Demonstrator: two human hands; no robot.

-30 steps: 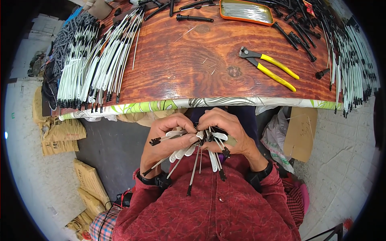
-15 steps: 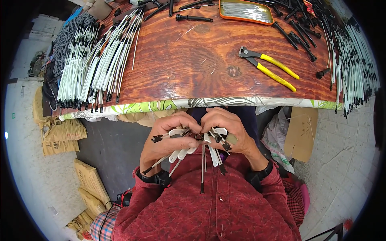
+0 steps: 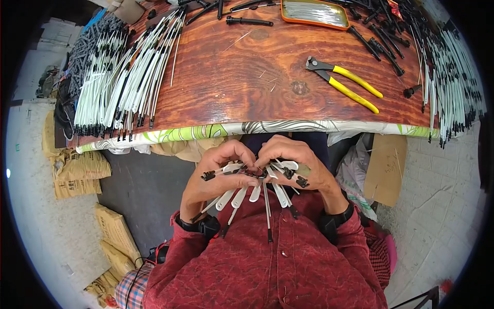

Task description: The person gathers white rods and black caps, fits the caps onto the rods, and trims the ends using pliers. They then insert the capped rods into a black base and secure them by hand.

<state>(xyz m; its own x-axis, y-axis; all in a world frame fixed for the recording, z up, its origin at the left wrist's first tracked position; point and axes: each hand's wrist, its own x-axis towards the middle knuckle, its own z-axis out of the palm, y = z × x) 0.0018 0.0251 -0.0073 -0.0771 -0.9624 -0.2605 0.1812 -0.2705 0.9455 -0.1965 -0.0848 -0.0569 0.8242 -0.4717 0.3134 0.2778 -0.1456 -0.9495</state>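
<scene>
In front of my chest, below the table edge, both hands hold what looks like an umbrella frame. Its white ribs (image 3: pixel 238 198) with black tips fan outward from a dark hub (image 3: pixel 254 173). My left hand (image 3: pixel 216 170) is closed, with thumb and forefinger at the hub's left side and ribs running across the palm. My right hand (image 3: pixel 299 157) is closed on the other side, its fingertips pinching close to the hub. More ribs pass under its thumb. The fingers partly hide the hub, and whether a small piece is between the fingertips I cannot tell.
On the wooden table (image 3: pixel 221 82) lie yellow-handled pincers (image 3: pixel 354 96), rib bundles at left (image 3: pixel 139 82) and right (image 3: pixel 453 87), and black rods (image 3: pixel 249 21). An orange-rimmed tin (image 3: pixel 315 25) holds thin wires. Patterned cloth (image 3: pixel 288 126) covers the table's front edge. Paper sacks (image 3: pixel 82 170) stand at left.
The ribs have swung round a little, and the hanging ones now point to different places. Both hands stay close together, with the fingertips slightly shifted at the hub.
</scene>
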